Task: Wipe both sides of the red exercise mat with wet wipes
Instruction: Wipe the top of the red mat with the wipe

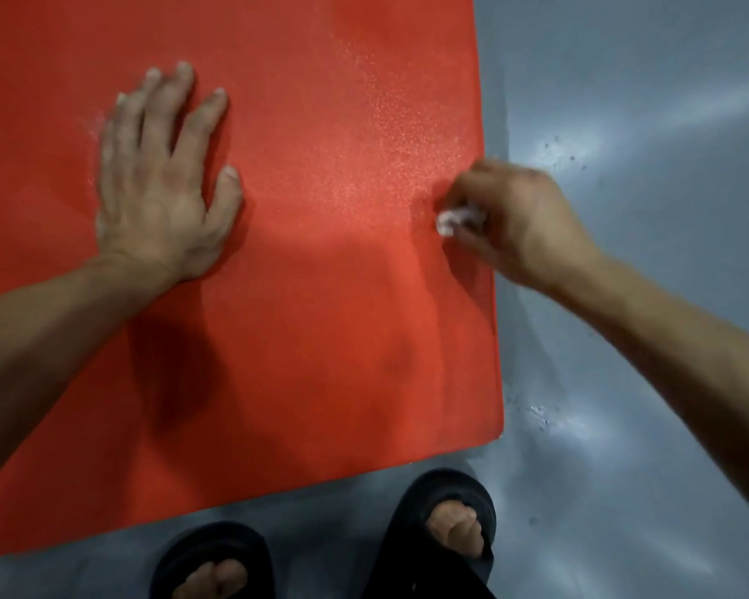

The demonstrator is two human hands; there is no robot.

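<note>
The flat red foam exercise mat (299, 252) lies on the glossy grey floor (645, 382). The right hand (507, 222) clenches a crumpled white wet wipe (450, 221) against its right edge; the left hand (156, 175), grip released, presses flat. A sideways stroke could buckle the edge, judging by nearby ripples.

The smooth, shiny grey floor (649, 382) carries everything here. A big, flat red foam exercise mat (303, 296) lies right on it and covers most of the left side. The mat's right edge and near corner show, with bare floor beside and below them. Two feet in black open-toe slippers (446, 499) stand on the floor, just next to the mat's near edge. Small dark specks and a pale scuff mark the floor by the mat's right edge.
</note>
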